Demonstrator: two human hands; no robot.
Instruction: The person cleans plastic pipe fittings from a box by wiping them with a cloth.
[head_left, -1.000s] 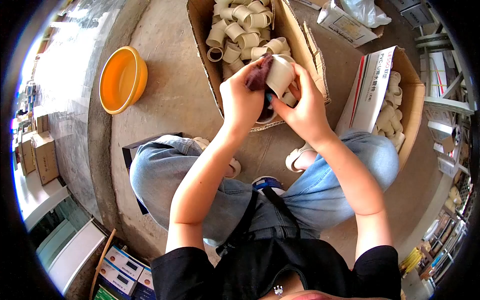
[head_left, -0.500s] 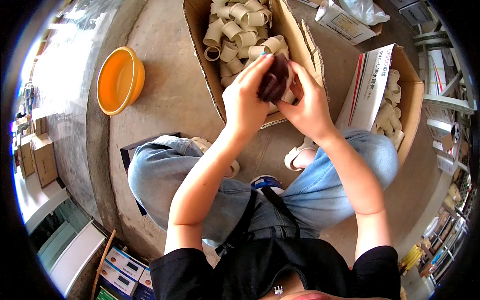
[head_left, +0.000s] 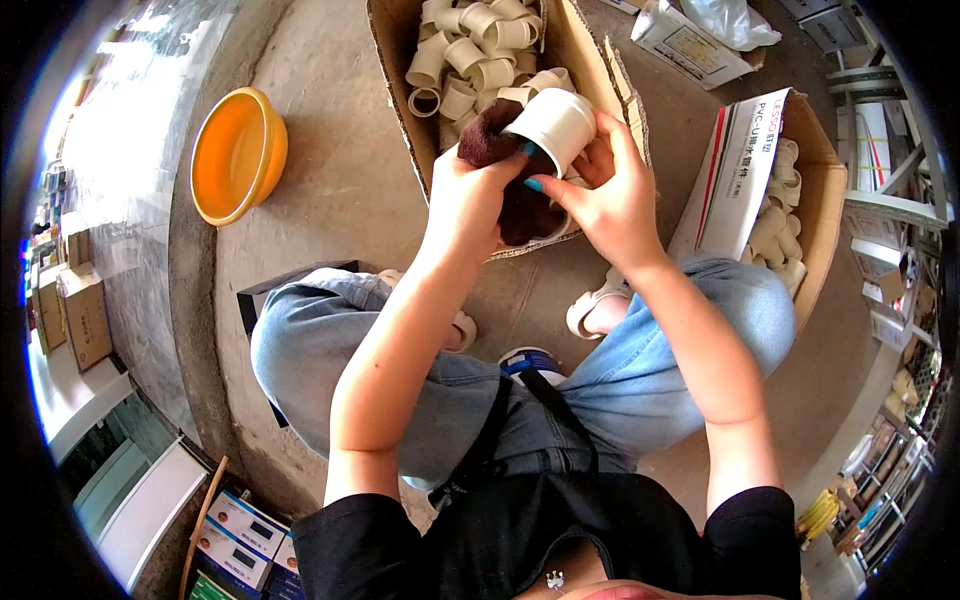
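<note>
Pipe fitting (head_left: 553, 124) looks light, stiff and smooth, best held around its outer wall; right hand (head_left: 613, 203) grips its right side, left hand (head_left: 466, 200) clutches soft cloth (head_left: 526, 212).

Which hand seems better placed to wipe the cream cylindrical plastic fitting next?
Probably the left hand: it holds the crumpled dark maroon cloth against the cream plastic fitting, which the right hand grips.

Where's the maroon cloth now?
In the head view, the maroon cloth is in the left hand, left of the cream pipe fitting and over the cardboard box's near end.
</note>
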